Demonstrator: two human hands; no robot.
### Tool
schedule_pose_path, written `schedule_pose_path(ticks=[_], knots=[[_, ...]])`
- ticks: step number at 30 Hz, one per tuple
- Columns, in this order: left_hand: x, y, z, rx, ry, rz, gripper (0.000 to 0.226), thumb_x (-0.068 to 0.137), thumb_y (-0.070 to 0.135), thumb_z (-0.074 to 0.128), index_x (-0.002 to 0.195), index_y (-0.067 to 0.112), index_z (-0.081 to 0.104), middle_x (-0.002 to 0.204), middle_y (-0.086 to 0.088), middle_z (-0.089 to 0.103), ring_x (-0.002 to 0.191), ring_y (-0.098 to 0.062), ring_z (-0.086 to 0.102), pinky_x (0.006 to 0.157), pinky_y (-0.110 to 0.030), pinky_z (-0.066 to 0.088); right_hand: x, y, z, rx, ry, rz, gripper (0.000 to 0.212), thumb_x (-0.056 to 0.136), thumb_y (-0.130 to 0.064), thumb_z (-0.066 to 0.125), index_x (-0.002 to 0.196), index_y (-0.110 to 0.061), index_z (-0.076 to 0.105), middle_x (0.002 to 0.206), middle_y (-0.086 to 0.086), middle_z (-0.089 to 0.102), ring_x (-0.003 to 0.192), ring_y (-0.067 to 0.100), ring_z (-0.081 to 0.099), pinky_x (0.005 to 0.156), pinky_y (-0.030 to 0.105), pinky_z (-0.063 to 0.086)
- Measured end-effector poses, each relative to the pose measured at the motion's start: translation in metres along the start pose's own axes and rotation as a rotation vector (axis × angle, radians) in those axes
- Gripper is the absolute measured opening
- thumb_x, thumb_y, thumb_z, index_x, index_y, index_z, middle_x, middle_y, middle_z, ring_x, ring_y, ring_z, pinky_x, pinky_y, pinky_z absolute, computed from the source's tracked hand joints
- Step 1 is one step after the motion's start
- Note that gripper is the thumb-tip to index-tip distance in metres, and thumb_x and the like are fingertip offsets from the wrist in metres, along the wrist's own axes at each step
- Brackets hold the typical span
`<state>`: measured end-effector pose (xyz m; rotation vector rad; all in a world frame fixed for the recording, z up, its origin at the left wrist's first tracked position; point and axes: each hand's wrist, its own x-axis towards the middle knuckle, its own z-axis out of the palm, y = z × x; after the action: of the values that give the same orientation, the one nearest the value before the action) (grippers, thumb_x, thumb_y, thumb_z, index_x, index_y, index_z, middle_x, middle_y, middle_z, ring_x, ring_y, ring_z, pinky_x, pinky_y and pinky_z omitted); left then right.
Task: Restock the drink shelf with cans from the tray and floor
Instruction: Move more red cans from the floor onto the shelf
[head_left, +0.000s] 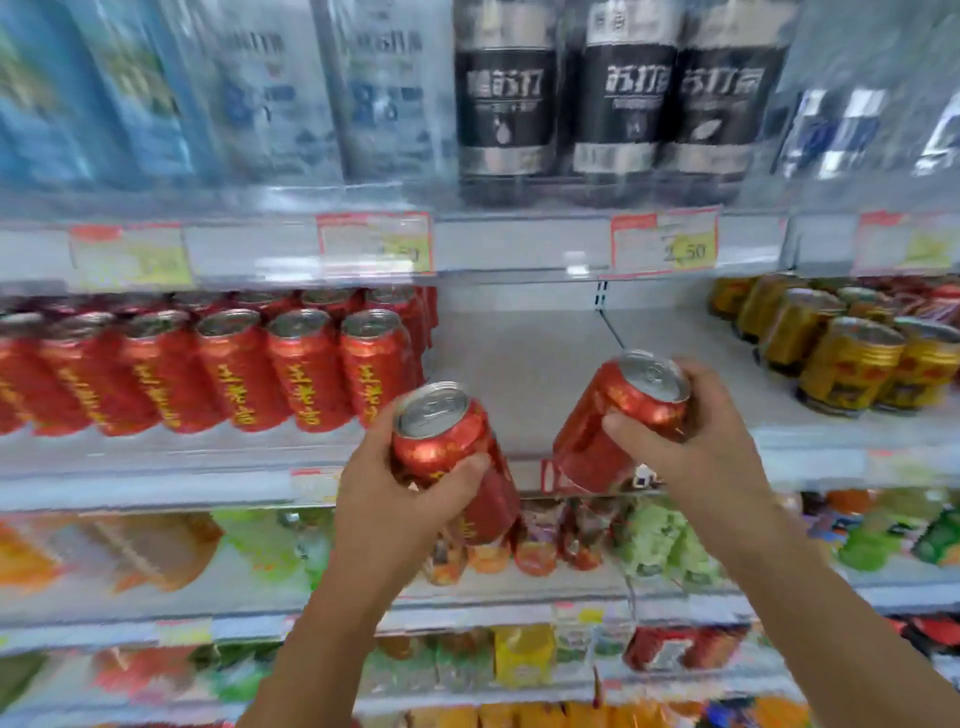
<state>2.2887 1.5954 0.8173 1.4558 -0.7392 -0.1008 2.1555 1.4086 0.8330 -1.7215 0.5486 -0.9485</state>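
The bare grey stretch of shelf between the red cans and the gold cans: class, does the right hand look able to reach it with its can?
Probably yes. The right hand holds its red metal can just before the bare grey shelf gap, with nothing between them.

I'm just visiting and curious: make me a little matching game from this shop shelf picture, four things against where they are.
Things:
1. red can in left hand
2. red can in right hand
3. gold cans
4. black-labelled bottles

Places:
A. top shelf
B. middle shelf, right side
C. held tilted in front of the bare shelf gap, on the right
D. held beside the standing red cans

Pairs: 1-D, 2-C, 3-B, 4-A
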Motion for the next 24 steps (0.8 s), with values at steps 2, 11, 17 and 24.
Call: schedule_pose_path(ticks=[2,11,17,24], knots=[[0.009,-0.002,-0.020,-0.003,0.041,0.000,0.052,0.055,0.042,0.076,0.105,0.034,0.064,0.095,0.016,0.074,0.084,-0.001,0.069,0.074,-0.011,0.049,0.018,-0.005,0.021,0.015,0.000,-0.022,0.052,0.071,-0.011,0.082,0.111,-0.030,0.055,0.095,-0.017,0.067,0.080,-0.009,0.063,0.069,0.006,0.045],[0.031,-0.017,-0.052,0.036,0.042,-0.046,0.048,0.067,0.026,0.076,0.113,0.027,0.062,0.099,0.020,0.072,0.090,0.001,0.068,0.073,-0.009,0.049,0.080,0.004,0.086,-0.102,-0.118,-0.006,0.062,0.069,-0.028,0.084,0.123,-0.028,0.053,0.114,-0.011,0.063,0.103,0.007,0.059,0.080,0.021,0.044],[0.036,-0.022,-0.047,0.048,-0.001,-0.059,0.045,0.070,0.025,0.074,0.113,0.028,0.060,0.099,0.023,0.070,0.093,0.002,0.067,0.073,-0.008,0.049,0.090,0.011,0.106,-0.121,-0.162,0.004,0.069,0.071,-0.034,0.082,0.129,-0.027,0.045,0.105,-0.021,0.055,0.098,0.001,0.056,0.074,0.013,0.040],[0.034,-0.029,-0.044,0.043,0.032,-0.076,0.048,0.066,0.045,0.077,0.110,0.035,0.058,0.097,0.023,0.070,0.092,0.001,0.067,0.072,-0.010,0.050,0.090,0.025,0.088,-0.273,-0.357,0.051,0.086,0.072,-0.021,0.083,0.142,-0.026,0.034,0.132,-0.003,0.055,0.117,0.016,0.055,0.099,0.035,0.043]])
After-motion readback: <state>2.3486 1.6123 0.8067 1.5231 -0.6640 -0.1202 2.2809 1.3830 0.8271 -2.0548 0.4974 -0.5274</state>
